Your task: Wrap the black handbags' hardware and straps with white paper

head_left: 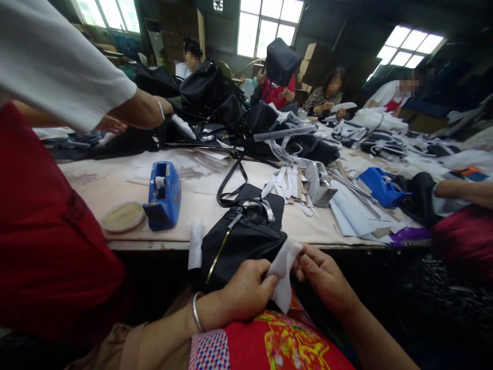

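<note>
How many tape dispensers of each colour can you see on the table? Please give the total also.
Blue tape dispensers: 2
Grey-white tape dispenser: 1
Total: 3

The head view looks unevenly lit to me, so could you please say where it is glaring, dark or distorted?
In the head view, the windows are blown out nearly white; in the same view, the space below the table edge sinks to near black, and the white sleeve at left looks stretched and soft.
</note>
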Motion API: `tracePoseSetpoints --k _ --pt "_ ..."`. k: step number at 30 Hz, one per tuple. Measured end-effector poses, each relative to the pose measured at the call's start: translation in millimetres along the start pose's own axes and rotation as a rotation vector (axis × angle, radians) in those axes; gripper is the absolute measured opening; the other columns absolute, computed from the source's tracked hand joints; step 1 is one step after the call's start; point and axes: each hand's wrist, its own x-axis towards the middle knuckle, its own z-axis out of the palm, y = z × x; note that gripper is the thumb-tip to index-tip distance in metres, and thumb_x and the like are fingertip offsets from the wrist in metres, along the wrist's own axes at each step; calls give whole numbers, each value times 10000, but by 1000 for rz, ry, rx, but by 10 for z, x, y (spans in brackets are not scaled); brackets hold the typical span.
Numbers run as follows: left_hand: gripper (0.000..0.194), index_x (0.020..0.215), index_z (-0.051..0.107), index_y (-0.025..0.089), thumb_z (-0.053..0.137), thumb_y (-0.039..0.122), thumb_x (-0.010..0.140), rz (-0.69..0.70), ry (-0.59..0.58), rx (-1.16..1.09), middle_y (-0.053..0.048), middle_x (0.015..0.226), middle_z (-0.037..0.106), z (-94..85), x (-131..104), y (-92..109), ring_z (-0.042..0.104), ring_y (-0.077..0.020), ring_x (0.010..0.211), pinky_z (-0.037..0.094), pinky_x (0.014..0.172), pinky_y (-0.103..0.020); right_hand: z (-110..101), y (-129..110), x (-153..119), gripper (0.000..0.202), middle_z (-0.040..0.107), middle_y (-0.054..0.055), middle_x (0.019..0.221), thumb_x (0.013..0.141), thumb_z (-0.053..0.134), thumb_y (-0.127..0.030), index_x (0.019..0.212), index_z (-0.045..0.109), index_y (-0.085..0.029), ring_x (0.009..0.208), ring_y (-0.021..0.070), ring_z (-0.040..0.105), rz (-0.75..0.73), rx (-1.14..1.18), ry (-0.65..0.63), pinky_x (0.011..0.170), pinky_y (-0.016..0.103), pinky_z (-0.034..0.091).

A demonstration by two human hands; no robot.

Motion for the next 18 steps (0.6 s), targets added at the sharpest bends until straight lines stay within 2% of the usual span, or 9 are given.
tracePoseSetpoints --k 2,4,6,9,13,16,18 --pt "264 827 688 124 482 277 889 -11 -6 -40 -34 765 671 -3 5 3 558 -146 668 372 566 -232 -12 77 -37 313 640 0 739 849 672 -455 1026 695 -198 640 136 545 44 79 -134 670 262 471" --pt "246 828 688 122 486 251 879 -1 -21 -73 -27 763 668 0 18 -6 555 -139 664 372 567 -225 52 143 -62 291 703 42 867 803 736 -403 1001 716 -190 766 179 620 92 98 -169 774 306 502" --pt "239 792 677 121 495 252 874 5 -39 -88 -12 724 647 5 35 -27 529 -123 632 356 546 -215 161 191 -66 286 729 64 909 763 775 -393 950 731 -181 840 218 652 110 115 -108 799 331 513" --pt "271 735 653 122 496 285 884 18 -57 -65 2 674 612 -24 48 -51 490 -110 607 324 519 -206 302 234 -42 294 740 77 887 743 793 -397 916 741 -166 840 237 664 85 75 23 787 342 521" --pt "227 802 668 130 511 275 878 92 -161 -163 -4 738 630 -154 9 -32 518 -111 657 377 573 -201 341 289 -16 297 731 85 857 765 770 -415 898 736 -153 792 235 656 64 21 92 736 344 525" --pt "209 975 658 156 544 277 848 -79 -307 -414 45 618 551 -209 -46 -30 447 -76 482 359 484 -187 331 358 -17 288 717 78 822 772 759 -422 867 722 -153 745 221 640 49 -14 136 684 329 515" --pt "238 995 631 168 555 340 850 -225 -344 -517 74 531 491 -175 -68 -51 388 -66 384 322 410 -174 346 400 -21 271 705 70 799 787 746 -416 845 709 -153 721 209 629 36 -32 156 657 314 504"
